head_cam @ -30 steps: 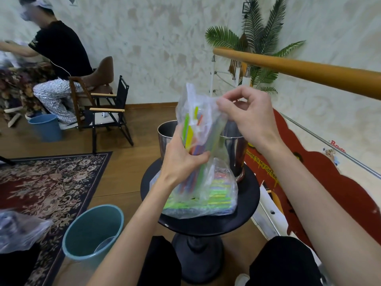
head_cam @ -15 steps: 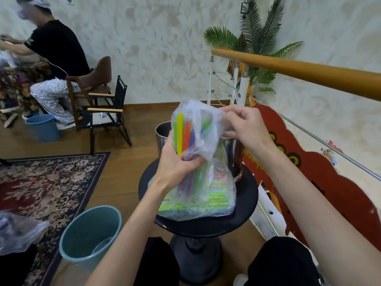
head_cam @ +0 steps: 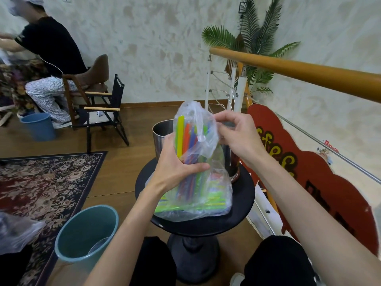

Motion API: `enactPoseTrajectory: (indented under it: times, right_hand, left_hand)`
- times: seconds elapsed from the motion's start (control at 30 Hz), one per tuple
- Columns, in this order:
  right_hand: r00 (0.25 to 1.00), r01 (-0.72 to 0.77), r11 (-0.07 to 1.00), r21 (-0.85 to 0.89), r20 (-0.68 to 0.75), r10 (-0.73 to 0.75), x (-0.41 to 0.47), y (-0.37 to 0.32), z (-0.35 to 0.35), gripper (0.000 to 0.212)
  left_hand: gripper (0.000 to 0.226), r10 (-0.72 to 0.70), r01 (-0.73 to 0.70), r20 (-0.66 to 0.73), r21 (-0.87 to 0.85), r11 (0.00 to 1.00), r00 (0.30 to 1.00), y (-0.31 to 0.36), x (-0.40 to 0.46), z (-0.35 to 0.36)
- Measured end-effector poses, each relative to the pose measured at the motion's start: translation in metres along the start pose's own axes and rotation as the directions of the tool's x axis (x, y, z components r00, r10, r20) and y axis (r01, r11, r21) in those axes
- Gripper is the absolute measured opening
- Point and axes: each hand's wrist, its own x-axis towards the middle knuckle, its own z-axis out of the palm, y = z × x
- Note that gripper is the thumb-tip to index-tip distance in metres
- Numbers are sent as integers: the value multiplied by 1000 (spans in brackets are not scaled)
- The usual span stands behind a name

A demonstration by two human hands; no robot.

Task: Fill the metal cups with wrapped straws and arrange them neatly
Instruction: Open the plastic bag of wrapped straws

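My left hand (head_cam: 175,166) grips an upright bundle of coloured straws (head_cam: 186,139) through a clear plastic bag (head_cam: 198,120). My right hand (head_cam: 237,133) pinches the bag's upper right side near its mouth. A second clear bag of straws (head_cam: 198,203) lies flat on the small round black table (head_cam: 241,195) beneath. Two metal cups stand at the table's back: the left cup (head_cam: 161,131) shows its open rim, the right cup (head_cam: 233,162) is mostly hidden behind my right hand and the bag.
A teal bin (head_cam: 82,230) stands on the floor to the left of the table, a patterned rug (head_cam: 41,182) beyond it. A wooden handrail (head_cam: 299,71) and a red sign (head_cam: 309,182) run along the right. A seated person (head_cam: 47,58) and chairs are far left.
The bag's top, pulled up high a second ago, has come down over the straw tips. My right hand has dropped lower with it. My left hand keeps its grip on the bundle.
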Motion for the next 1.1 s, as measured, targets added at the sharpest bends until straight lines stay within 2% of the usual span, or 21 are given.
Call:
enactPoseTrajectory:
  times: [0.1,0.17,0.27,0.33,0.4,0.43,0.53,0.67,0.77,0.87,0.9,0.97,1.0,1.1]
  right_hand:
    - [978,-51,987,155,209,18,-4,4,-2,32]
    - [958,-70,980,188,286,14,-3,5,-11,42]
    - [973,100,993,-57,214,-86,2,7,-20,36]
    - [965,181,969,-167,220,-142,3,7,-17,33]
    - [967,215,949,-229,188,-174,3,10,-12,14]
    - [975,209,942,-262,130,-181,2,12,-11,5]
    - [992,101,938,-331,-36,-120,-4,23,-2,8]
    - [995,57,883,-466,99,-12,-20,42,17,6]
    - [994,64,899,-433,103,-21,-21,43,16,26]
    - [981,163,949,-271,148,-126,-16,31,4,60]
    - [975,193,959,-206,149,-164,-14,26,0,65]
    - [971,219,972,-88,116,-208,-12,20,-6,60]
    - [970,234,969,-75,92,-227,-11,19,-7,52]
    - [966,257,950,-175,6,-260,-11,19,-6,16]
  left_hand:
    - [88,37,-42,-66,-70,997,997,-2,-1,-1]
    - [81,32,-43,-99,-113,993,995,-4,-2,-3]
    - [73,22,-37,-112,-134,990,993,-7,-2,-5]
    - [73,10,-23,-94,-135,991,996,-9,0,-5]
    - [74,4,-14,-71,-139,990,997,-11,1,-7]
    - [75,3,-12,-62,-151,988,998,-12,1,-8]
    - [83,-8,0,-47,-177,984,999,-12,-1,-10]
    - [89,10,-19,-57,-164,986,998,-14,-2,-9]
    - [90,5,-13,-51,-156,988,999,-14,-2,-11]
    - [89,-1,-3,-29,-153,988,1000,-15,-2,-12]
    - [89,-2,-2,-24,-152,988,1000,-15,-2,-12]
    - [89,-1,-3,-23,-152,988,1000,-16,-2,-12]
    - [89,3,-7,-25,-147,989,1000,-16,-1,-12]
    - [87,13,-16,-24,-127,992,1000,-16,-2,-11]
